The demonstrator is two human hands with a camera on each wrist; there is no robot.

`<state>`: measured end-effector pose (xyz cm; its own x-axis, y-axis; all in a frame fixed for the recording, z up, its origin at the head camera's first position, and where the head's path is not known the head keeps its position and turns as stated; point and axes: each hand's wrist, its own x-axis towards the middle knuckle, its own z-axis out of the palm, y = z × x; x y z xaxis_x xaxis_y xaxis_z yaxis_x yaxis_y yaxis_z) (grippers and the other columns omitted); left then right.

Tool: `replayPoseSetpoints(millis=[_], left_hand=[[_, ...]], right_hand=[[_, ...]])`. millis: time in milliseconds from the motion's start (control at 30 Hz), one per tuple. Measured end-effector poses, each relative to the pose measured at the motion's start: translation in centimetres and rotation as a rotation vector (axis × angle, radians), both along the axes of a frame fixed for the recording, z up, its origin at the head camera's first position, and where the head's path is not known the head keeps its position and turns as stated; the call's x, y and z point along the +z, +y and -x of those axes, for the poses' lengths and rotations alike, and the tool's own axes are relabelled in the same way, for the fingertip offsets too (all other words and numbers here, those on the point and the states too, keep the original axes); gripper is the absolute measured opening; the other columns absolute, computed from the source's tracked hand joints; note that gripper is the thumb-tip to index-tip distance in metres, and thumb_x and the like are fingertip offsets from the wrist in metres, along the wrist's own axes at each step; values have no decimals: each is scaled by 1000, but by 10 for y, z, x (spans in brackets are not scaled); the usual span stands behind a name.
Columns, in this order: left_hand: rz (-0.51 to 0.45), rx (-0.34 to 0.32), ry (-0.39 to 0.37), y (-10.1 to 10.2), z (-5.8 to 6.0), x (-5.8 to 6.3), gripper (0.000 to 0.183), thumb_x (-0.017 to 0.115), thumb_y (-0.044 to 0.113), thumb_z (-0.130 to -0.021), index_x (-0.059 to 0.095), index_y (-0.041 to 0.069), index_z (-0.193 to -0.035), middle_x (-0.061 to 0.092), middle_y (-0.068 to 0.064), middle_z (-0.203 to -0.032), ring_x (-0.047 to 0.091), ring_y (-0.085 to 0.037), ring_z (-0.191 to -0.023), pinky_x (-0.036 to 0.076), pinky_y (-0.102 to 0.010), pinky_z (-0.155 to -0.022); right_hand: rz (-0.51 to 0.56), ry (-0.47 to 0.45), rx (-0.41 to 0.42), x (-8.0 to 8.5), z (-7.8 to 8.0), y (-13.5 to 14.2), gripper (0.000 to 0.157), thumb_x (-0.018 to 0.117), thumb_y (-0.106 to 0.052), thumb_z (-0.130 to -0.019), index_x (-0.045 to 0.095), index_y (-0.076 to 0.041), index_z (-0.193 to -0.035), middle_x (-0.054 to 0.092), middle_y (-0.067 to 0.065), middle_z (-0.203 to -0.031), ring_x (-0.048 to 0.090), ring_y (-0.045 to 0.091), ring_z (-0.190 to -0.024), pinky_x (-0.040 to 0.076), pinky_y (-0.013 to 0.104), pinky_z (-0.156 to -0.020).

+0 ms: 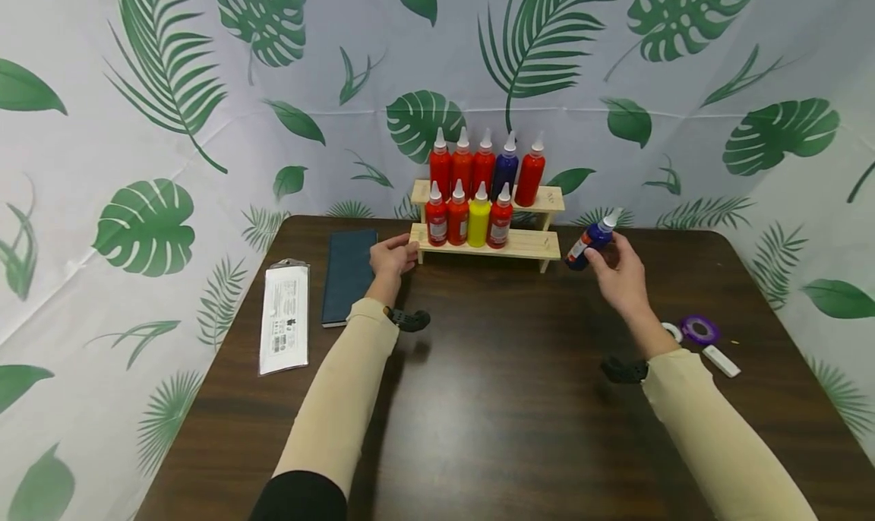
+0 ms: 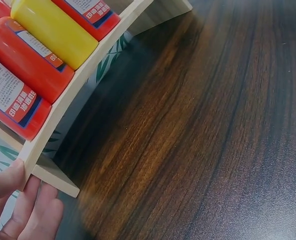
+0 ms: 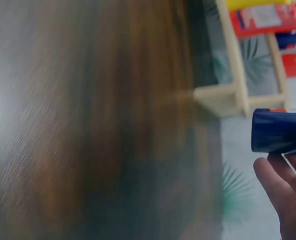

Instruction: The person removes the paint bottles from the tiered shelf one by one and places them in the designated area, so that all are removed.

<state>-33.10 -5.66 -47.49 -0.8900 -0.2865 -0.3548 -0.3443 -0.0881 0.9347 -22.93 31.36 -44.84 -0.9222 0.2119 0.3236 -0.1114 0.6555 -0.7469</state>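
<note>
My right hand (image 1: 623,276) grips a dark blue squeeze bottle (image 1: 593,241) with a white pointed cap, tilted, just beyond the right end of a two-tier wooden rack (image 1: 526,241). In the right wrist view the bottle (image 3: 280,132) lies across my fingers (image 3: 273,182). At the rack's left end, my left hand (image 1: 393,257) pinches the lower shelf (image 2: 62,107), thumb at its edge and fingers underneath. On that shelf stand a yellow bottle (image 1: 478,221) and three red bottles. The upper tier carries several red bottles and one dark blue bottle (image 1: 505,170).
Left of the rack lie a dark blue notebook (image 1: 349,278) and a white packet (image 1: 284,317). To the right are a purple tape roll (image 1: 700,329), a white ring (image 1: 673,332) and a small white block (image 1: 721,361). A leaf-print cloth (image 1: 328,58) hangs behind the table (image 1: 478,399).
</note>
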Motion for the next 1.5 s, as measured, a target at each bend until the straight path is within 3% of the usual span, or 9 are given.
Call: replayPoseSetpoints(millis=[33, 167, 267, 400, 767, 1100, 1500], left_hand=[[-2, 3, -3, 0, 1, 0, 29, 79, 12, -80, 74, 12, -109, 73, -11, -98, 72, -22, -83, 58, -37, -74], [-4, 8, -16, -1, 1, 0, 29, 79, 12, -79, 75, 14, -108, 73, -10, -98, 72, -21, -80, 58, -38, -75], [-2, 0, -23, 1, 1, -1, 29, 79, 13, -79, 75, 14, -108, 73, -10, -98, 72, -20, -80, 58, -37, -74], [7, -17, -20, 4, 0, 2, 30, 79, 14, -80, 74, 14, -110, 73, -10, -98, 72, -21, -81, 58, -37, -73], [26, -34, -30, 3, -2, 8, 30, 77, 18, -82, 74, 16, -112, 73, -10, -97, 72, -23, -84, 58, -38, -76], [7, 6, -42, 2, -3, 8, 27, 75, 17, -84, 74, 16, -111, 74, -11, -95, 72, -24, -86, 58, -37, -74], [-3, -3, -66, -1, -2, 4, 28, 76, 19, -84, 74, 17, -111, 74, -9, -95, 72, -21, -83, 58, -33, -70]], right_hand=[[-10, -5, -11, -3, -1, 5, 51, 59, -28, -96, 46, 2, -135, 61, 27, -116, 60, 31, -95, 45, 25, -74], [-47, -67, -18, -18, -4, 16, 53, 58, -28, -97, 44, 3, -137, 59, 31, -117, 58, 42, -102, 45, 49, -85], [-61, -107, -14, -30, -5, 19, 54, 59, -27, -96, 43, 3, -138, 57, 32, -121, 58, 44, -106, 44, 55, -92], [-64, -110, -10, -38, -4, 19, 52, 61, -24, -95, 43, 3, -137, 56, 33, -123, 58, 46, -108, 43, 56, -95], [-67, -127, -6, -37, 1, 15, 53, 58, -26, -97, 41, 2, -139, 55, 33, -124, 57, 46, -109, 42, 57, -95], [-54, -150, 22, -37, 2, 14, 55, 57, -28, -97, 40, 1, -140, 54, 33, -126, 56, 47, -111, 41, 58, -96], [-75, -180, 39, -35, 1, 14, 58, 56, -28, -98, 36, 2, -142, 51, 34, -129, 55, 48, -112, 40, 59, -97]])
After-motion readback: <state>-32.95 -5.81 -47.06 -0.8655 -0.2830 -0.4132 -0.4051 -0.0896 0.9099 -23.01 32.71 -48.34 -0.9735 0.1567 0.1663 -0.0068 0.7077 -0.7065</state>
